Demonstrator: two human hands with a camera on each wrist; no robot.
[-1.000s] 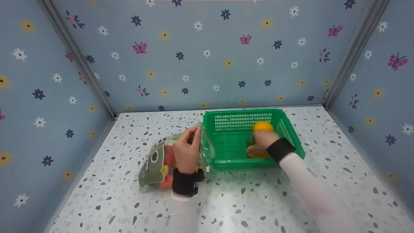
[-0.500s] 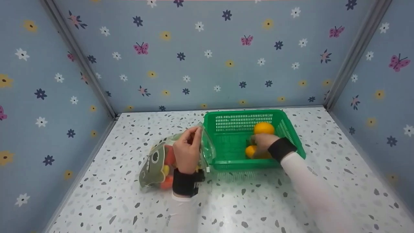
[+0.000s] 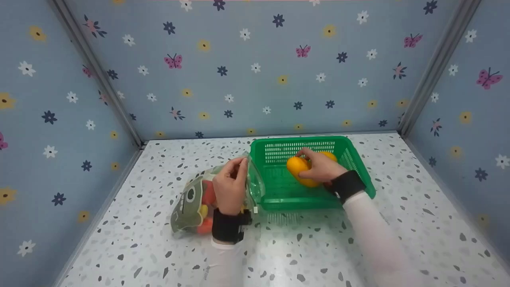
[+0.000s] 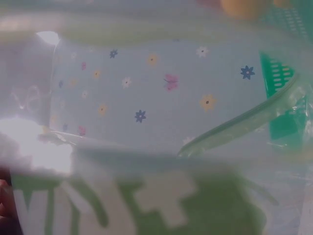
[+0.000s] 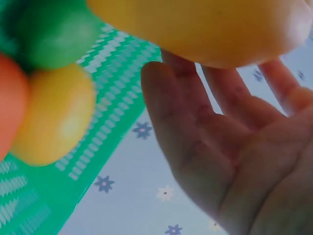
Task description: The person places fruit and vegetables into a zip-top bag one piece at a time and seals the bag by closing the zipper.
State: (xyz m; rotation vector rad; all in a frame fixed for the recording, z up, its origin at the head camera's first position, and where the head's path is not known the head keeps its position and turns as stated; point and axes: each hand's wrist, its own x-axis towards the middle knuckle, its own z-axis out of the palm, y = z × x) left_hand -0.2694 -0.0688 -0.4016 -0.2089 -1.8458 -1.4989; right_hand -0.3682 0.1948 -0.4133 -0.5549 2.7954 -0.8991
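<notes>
My left hand (image 3: 231,185) pinches the upper edge of a clear zip bag (image 3: 190,207) printed with a green cartoon face. Red and yellow pieces show inside it. In the left wrist view, the bag's printed side (image 4: 210,200) and its green-tinted zip strip (image 4: 239,122) fill much of the picture. Over the green basket (image 3: 275,204), my right hand (image 3: 324,167) grips a long yellow mango (image 3: 299,169) between thumb and fingers. The right wrist view has the mango large at the top, against the fingers (image 5: 234,95). Behind that hand another yellow fruit (image 3: 330,156) shows partly.
Low in the basket, the right wrist view shows a yellow fruit (image 5: 61,115), a green round piece (image 5: 58,36) and an orange-red piece (image 5: 10,105). A speckled white table (image 3: 295,255) lies beneath, with flower-patterned walls (image 3: 255,87) at the back and sides.
My right hand has lifted the mango from the basket's front right and shifted it left and up in view. The left hand and the bag stay as they were.
</notes>
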